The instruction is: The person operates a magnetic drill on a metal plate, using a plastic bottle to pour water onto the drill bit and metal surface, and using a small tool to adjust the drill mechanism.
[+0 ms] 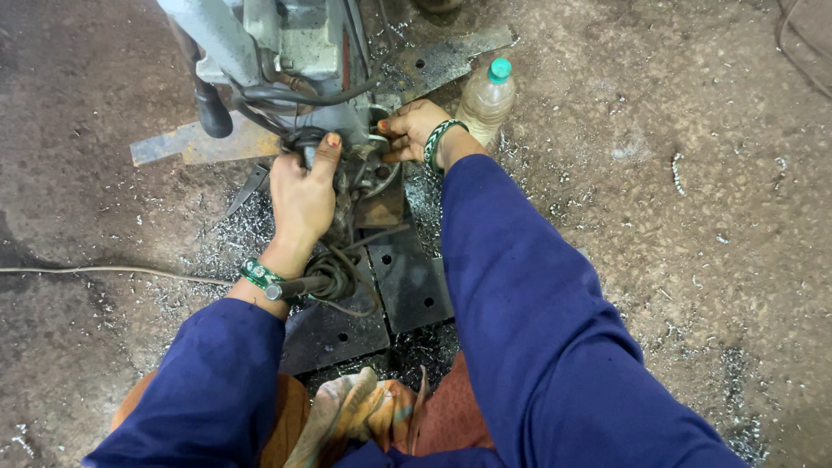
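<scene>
I see the drilling machine at the far centre, standing on a long metal strip. My left hand rests against its near side, my right hand just right of it. A plastic bottle stands right of that hand. Drilled plates lie nearer, under coiled cable.

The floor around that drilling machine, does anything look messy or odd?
Yes. Shiny metal shavings litter the floor around the drilled steel plates, and a plastic bottle stands right beside the right hand.
</scene>
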